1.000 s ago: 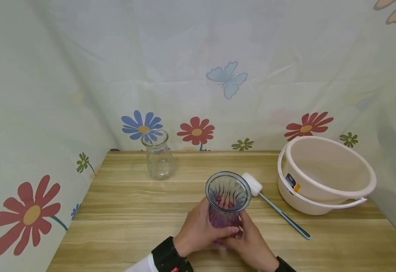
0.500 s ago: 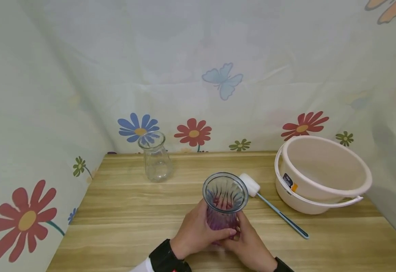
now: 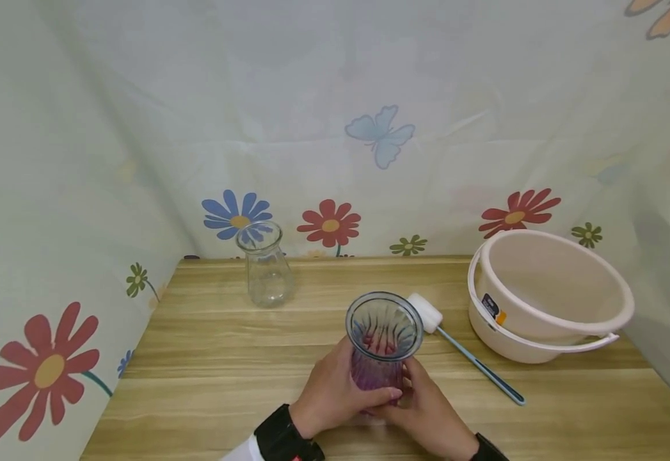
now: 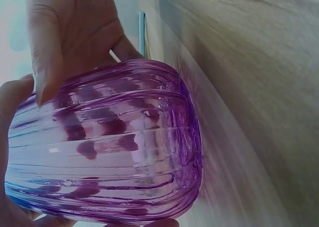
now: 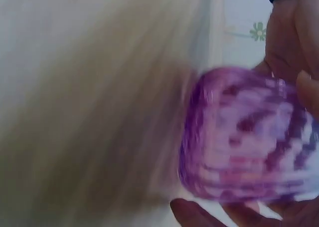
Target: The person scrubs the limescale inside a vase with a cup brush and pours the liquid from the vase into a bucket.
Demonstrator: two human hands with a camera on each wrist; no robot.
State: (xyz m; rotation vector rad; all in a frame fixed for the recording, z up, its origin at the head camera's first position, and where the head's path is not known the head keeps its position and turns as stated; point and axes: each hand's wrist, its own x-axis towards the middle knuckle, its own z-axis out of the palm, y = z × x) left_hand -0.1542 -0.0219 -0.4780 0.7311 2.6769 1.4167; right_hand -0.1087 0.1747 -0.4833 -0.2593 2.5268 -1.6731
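Ribbed glass vase (image 3: 376, 372), lower centre, I note; bluish rim (image 3: 385, 356), purple base (image 4: 187, 142); left hand (image 3: 331, 392), right hand (image 3: 429, 410): grip around it.

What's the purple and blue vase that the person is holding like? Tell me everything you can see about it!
The see-through, ribbed purple-and-blue vase looks like glass. Its round, flared rim is smoky blue, and the colour turns pinkish purple toward its rounded base. It is roughly upright, mouth up, at the near part of the wood-grain tabletop. The person's left-hand grip and right-hand grip hold it below the rim. I can't tell whether its base touches the tabletop.
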